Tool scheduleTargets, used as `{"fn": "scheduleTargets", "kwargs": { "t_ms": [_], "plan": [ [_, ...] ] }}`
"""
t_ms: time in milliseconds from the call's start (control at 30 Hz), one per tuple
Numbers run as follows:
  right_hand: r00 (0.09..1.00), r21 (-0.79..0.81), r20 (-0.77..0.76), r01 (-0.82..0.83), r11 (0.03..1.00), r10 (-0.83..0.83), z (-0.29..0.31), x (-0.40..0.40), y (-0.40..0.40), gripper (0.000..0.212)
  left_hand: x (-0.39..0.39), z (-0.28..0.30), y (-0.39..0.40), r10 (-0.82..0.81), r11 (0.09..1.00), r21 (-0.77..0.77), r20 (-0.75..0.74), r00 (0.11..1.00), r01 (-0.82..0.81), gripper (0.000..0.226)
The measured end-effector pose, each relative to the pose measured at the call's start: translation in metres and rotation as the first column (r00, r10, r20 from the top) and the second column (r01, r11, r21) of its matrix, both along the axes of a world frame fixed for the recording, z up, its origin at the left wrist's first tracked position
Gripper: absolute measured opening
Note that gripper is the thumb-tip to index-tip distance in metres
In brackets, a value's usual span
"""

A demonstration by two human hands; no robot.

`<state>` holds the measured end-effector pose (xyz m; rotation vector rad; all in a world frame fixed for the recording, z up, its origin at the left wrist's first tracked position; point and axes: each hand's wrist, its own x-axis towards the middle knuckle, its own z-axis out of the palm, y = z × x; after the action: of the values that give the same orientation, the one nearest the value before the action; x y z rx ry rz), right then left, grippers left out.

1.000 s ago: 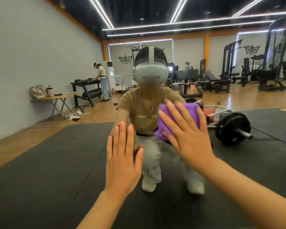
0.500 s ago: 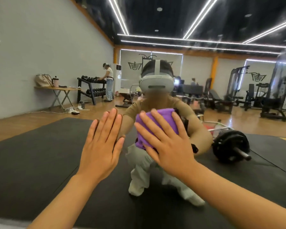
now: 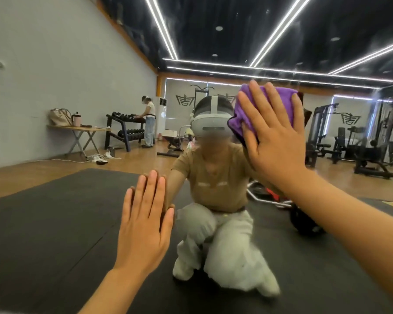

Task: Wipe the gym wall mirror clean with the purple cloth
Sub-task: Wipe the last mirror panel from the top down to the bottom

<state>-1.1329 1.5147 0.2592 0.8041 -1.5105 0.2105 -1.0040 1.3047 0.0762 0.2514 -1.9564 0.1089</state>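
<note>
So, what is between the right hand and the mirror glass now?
In the head view, the purple cloth lies between the flat right hand and the mirror. The left hand presses on the glass directly.

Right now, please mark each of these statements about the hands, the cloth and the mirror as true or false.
1. The right hand presses the cloth flat on the mirror. True.
2. The cloth is green. False: it is purple.
3. The left hand holds a spray bottle. False: it lies flat on the mirror with straight fingers and holds nothing.
4. The cloth is higher than the left hand. True.
5. The cloth lies on the floor mat. False: it is under the right hand on the glass.
</note>
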Motion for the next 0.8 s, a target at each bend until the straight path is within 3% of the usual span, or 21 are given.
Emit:
{"fn": "scheduleTargets", "kwargs": {
  "t_ms": [100, 200, 300, 400, 467, 533, 567, 667, 800],
  "plan": [
    [0.999, 0.029, -0.023, -0.030, 0.999, 0.030, -0.033, 0.007, -0.015, 0.056, 0.001, 0.002, 0.000, -0.006, 1.000, -0.002, 0.001, 1.000, 0.006, 0.064],
    [0.991, 0.346, -0.118, -0.011, 0.938, 0.055, -0.090, 0.010, -0.018, 0.064, 0.003, 0.001, -0.003, -0.016, 1.000, -0.013, -0.001, 1.000, 0.016, 0.064],
    [0.970, 0.626, -0.235, 0.098, 0.774, 0.067, -0.163, 0.007, -0.011, 0.071, 0.003, -0.002, -0.004, -0.016, 1.000, -0.026, 0.011, 1.000, 0.016, 0.063],
    [0.863, 0.756, -0.493, 0.364, 0.544, 0.108, -0.204, -0.004, -0.008, 0.061, 0.005, -0.004, -0.007, -0.003, 1.000, -0.029, 0.040, 0.999, 0.004, 0.063],
    [0.894, 0.838, -0.357, 0.177, 0.517, 0.272, -0.225, -0.004, -0.002, 0.055, 0.008, -0.003, -0.009, 0.003, 0.999, -0.032, 0.059, 0.998, -0.001, 0.063],
    [0.872, 0.831, -0.471, 0.388, 0.399, 0.131, -0.225, -0.005, 0.000, 0.056, 0.010, -0.003, -0.010, 0.008, 0.999, -0.038, 0.065, 0.998, -0.005, 0.063],
    [0.901, 0.843, -0.423, 0.353, 0.405, 0.095, -0.223, -0.009, 0.001, 0.058, 0.010, -0.003, -0.010, 0.010, 0.999, -0.041, 0.066, 0.998, -0.007, 0.063],
    [0.913, 0.821, -0.362, 0.216, 0.529, 0.189, -0.198, -0.012, 0.005, 0.066, 0.009, -0.004, -0.011, 0.013, 0.999, -0.044, 0.055, 0.998, -0.011, 0.064],
    [0.972, 0.620, -0.203, 0.035, 0.784, 0.117, -0.131, -0.006, 0.010, 0.060, 0.007, -0.006, -0.011, 0.006, 0.999, -0.043, 0.040, 0.999, -0.005, 0.065]
  ]
}}
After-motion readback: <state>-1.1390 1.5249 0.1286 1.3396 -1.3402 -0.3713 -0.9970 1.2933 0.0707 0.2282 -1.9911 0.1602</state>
